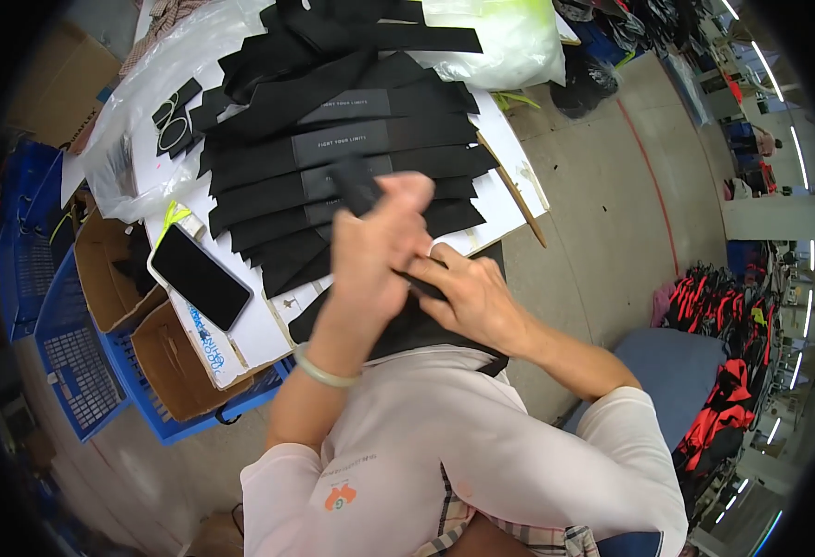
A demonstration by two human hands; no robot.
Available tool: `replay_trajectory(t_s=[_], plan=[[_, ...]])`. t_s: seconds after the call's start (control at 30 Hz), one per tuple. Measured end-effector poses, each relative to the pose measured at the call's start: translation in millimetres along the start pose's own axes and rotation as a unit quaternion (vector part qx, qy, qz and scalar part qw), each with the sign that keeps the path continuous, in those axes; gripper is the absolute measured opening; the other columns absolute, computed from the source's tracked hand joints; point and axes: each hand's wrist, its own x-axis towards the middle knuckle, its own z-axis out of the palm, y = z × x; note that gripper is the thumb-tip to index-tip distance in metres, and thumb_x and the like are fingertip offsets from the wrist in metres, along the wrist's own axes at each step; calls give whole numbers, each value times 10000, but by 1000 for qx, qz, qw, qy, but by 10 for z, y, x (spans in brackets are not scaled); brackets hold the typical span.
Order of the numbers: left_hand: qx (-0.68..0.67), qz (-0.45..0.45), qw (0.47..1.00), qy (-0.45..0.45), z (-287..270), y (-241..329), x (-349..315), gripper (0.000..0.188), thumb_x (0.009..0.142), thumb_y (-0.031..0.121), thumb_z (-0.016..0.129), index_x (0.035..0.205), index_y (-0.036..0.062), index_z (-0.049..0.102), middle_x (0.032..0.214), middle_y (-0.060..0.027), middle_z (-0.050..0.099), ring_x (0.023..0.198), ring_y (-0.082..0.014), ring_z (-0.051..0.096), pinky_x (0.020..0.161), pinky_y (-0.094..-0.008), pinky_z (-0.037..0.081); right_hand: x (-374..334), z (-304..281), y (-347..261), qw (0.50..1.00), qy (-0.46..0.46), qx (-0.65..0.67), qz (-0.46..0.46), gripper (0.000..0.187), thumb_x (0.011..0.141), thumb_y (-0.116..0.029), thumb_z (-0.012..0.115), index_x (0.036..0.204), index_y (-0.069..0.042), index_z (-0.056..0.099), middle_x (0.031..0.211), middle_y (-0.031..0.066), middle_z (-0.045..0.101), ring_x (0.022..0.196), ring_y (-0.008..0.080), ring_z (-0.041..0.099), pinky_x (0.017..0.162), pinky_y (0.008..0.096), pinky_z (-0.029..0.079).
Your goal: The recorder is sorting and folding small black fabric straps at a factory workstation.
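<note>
Black fabric bands (268, 153) with grey printed patches overlap in rows on the white table. Over their near edge, my left hand (380, 246) is closed and smeared by motion, a short black fabric strip (355, 186) sticking out past its fingers. Close against it, my right hand (477, 297) pinches dark fabric between thumb and fingers; whether this is the same strip is hard to tell. Black cloth (407, 330) lies across my lap below both hands.
A phone (203, 277) rests at the table's left edge, near cardboard boxes (171, 357) and blue crates (73, 371). A thin wooden stick (517, 197) lies along the right edge. Clear plastic bags (510, 46) are at the back. Red and black garments (723, 399) are piled to the right.
</note>
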Motion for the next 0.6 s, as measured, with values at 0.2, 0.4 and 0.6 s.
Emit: replay_trajectory(t_s=[0.2,0.4,0.6], plan=[[-78,79,993,-40,227,-44,-91,133,858,96,623,834,-21,566,527,9,407,415,-74,375,486,-270,424,165,150,184,988,112,-2,-104,175,615,-33,652,766,-51,565,705,123,580,563,302,599,441,399,466],[78,169,982,-42,164,-11,-87,284,869,174,626,644,55,501,513,18,455,422,-55,406,432,-215,341,-229,-334,150,972,182,63,-136,338,590,-112,767,918,-62,707,962,114,586,911,287,562,786,365,468],[294,247,922,-55,319,-295,-185,250,767,121,740,695,19,523,549,-6,506,500,-59,446,461,-240,375,51,-1053,-214,960,233,142,-63,454,679,-230,765,1037,23,649,976,131,549,942,218,520,820,333,427]])
